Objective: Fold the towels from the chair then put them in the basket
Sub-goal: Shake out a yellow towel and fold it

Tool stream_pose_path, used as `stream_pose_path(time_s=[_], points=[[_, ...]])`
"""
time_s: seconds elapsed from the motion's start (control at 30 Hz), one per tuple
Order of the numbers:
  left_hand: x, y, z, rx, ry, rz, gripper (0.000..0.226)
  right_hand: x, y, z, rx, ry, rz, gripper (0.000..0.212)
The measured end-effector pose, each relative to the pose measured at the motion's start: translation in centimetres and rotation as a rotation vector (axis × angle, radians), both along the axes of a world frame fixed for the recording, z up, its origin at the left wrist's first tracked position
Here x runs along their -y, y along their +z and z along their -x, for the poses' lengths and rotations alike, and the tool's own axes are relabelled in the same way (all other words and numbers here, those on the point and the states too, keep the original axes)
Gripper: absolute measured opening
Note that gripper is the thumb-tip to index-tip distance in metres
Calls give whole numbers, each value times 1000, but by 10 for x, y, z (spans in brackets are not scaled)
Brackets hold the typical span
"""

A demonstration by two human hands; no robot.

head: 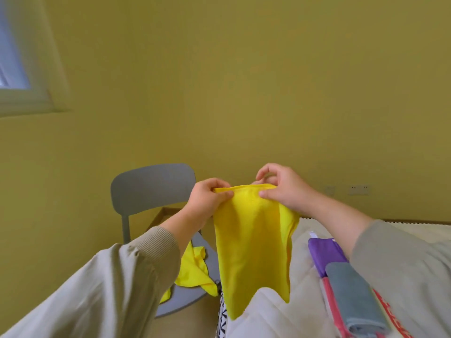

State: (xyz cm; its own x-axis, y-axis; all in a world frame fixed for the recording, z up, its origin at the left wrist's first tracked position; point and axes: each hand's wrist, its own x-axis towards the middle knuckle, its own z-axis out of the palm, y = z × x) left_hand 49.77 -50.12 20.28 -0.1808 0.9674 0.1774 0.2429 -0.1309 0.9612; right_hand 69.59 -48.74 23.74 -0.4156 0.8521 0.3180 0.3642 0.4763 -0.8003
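A yellow towel hangs in the air above the edge of a white bed. My left hand pinches its top edge at the left corner. My right hand pinches the same edge at the right, thumb in front. Another yellow towel lies crumpled on the seat of a grey chair to the left, partly hidden by my left sleeve. No basket is in view.
On the bed at the right lie a folded purple towel, a folded grey towel and a pink-red one under it. A yellow-green wall stands behind, with a window at upper left.
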Motion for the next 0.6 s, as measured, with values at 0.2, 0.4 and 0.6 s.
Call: stream_pose_path(time_s=[0.2,0.4,0.6], points=[[27,45,5,-456,68,-241,26,13,25,4,178,8,-120,40],[51,73,17,-788,24,-308,22,23,33,17,190,17,-124,39],[66,94,38,-803,62,-310,18,37,41,30,234,83,-63,28]])
